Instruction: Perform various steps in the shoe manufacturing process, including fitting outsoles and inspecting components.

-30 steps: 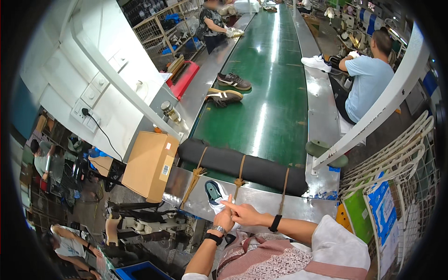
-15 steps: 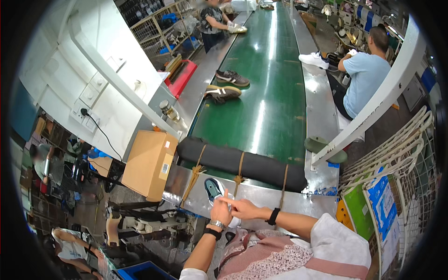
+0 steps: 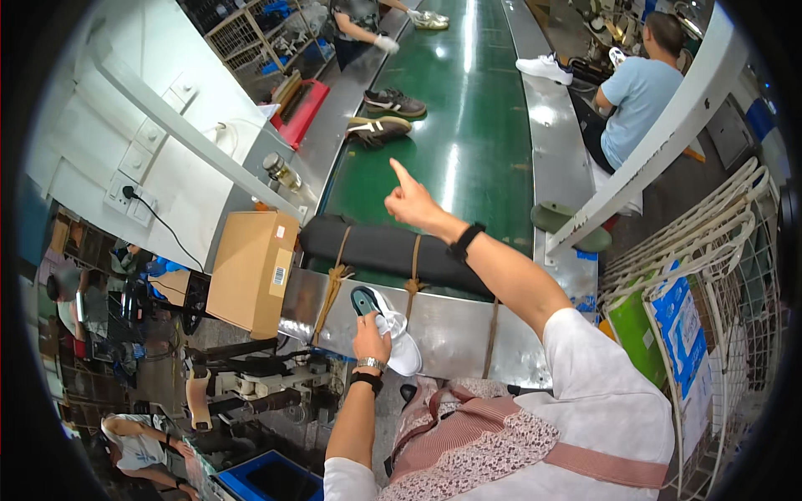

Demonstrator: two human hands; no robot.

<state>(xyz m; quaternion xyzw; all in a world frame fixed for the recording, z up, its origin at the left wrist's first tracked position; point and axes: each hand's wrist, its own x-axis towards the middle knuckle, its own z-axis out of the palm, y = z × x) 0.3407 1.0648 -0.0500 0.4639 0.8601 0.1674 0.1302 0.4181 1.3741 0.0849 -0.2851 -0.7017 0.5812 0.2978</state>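
Your left hand is closed on the side of a white shoe, close to its opening; the dark green insole faces up and the toe points back toward your body. That hold probably serves to steady the shoe and leave its inside exposed to view. The shoe is at the near metal end of the bench; whether the bench carries any of its weight cannot be told. Your right hand has the index finger extended over the green belt, toward the brown shoes, apart from them, with nothing visible in its grasp; the posture reads as a pointing gesture. Those shoes lie side by side at the belt's left edge, presumably kept together as a pair. A black roll spans the near end of the belt, bound by cords, apparently tied to prevent it from shifting. A cardboard box stands at the left corner, clear of both your hands. On the right ledge, another white shoe sits near a co-worker in light blue, likely placed there for easy reach.
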